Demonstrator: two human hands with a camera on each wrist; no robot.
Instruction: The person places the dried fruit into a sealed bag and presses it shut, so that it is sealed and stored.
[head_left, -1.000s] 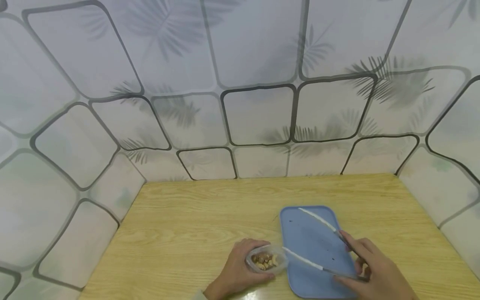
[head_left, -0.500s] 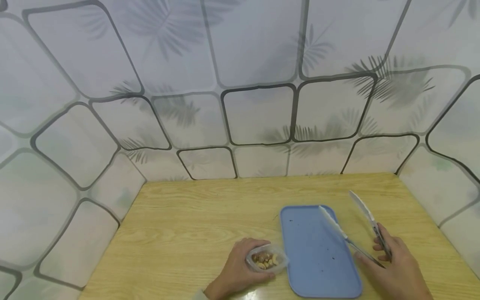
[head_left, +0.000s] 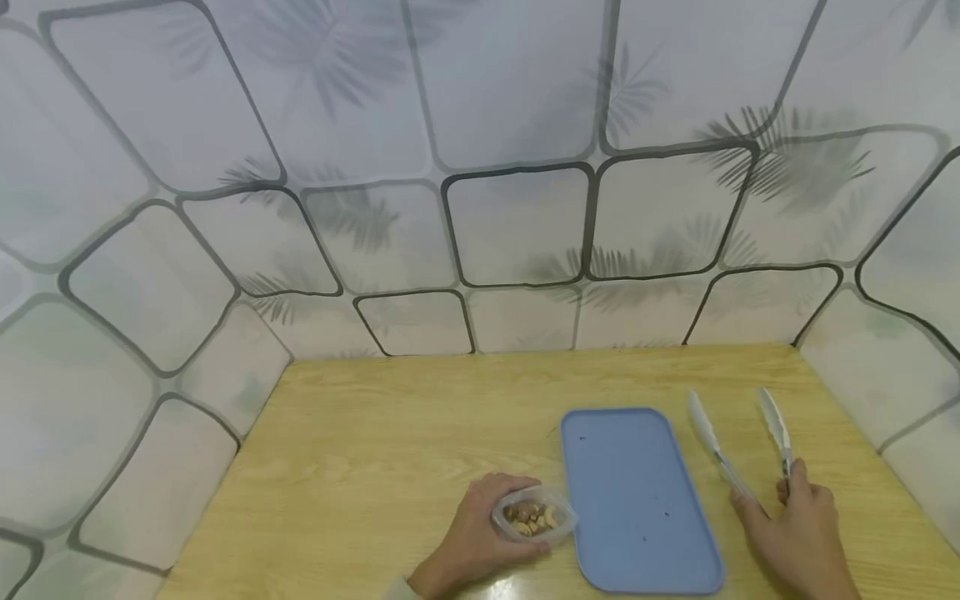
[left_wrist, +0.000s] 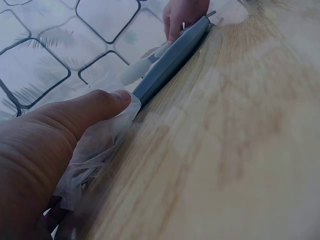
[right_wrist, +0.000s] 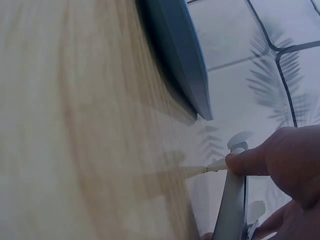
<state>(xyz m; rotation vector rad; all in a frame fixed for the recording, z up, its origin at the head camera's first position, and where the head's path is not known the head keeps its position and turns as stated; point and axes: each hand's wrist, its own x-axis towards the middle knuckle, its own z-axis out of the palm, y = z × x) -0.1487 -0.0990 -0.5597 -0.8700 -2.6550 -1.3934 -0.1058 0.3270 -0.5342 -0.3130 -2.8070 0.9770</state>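
In the head view my left hand (head_left: 480,529) grips a clear plastic bag (head_left: 562,522) whose open mouth shows nuts (head_left: 528,517), some brown and some pale and curved. The left wrist view shows the thumb (left_wrist: 100,107) on the crinkled plastic (left_wrist: 97,150). To the right of the blue tray (head_left: 637,492), my right hand (head_left: 802,533) holds metal tongs (head_left: 729,471) with white tips, their two arms spread apart. Nothing sits between the tips. Seen from the right wrist, the thumb presses on one arm of the tongs (right_wrist: 232,200).
The blue tray lies flat beside the bag, with a few small dark specks on it. A wood-grain table (head_left: 405,442) extends all round. Patterned walls (head_left: 517,225) enclose its back and both sides.
My right hand has carried the tongs from over the tray to the right, until they are beside it. The left hand and the bag of nuts stay in place.
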